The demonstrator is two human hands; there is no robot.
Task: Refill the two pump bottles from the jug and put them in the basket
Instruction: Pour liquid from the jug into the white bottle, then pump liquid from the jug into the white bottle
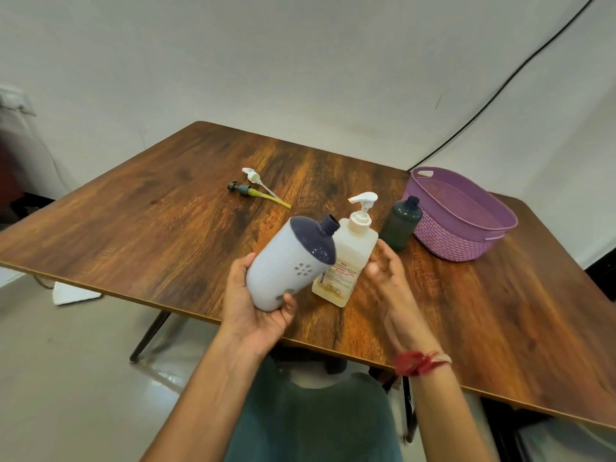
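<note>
Pale bottle point(283, 261) is held above the surface point(166, 211) by the left grip point(253, 308), its neck tilted up-right toward the jug point(346, 261). The right grip point(388, 275), released, is nearer the jug, just beside it.

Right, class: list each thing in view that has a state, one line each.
White bottle: uncapped, tilted, held in left hand.
Green bottle: uncapped, upright on table.
Jug: upright, pump fitted.
Loose white pump: lying on table.
Loose dark pump: lying on table.
Basket: empty.
Right hand: open.
</note>
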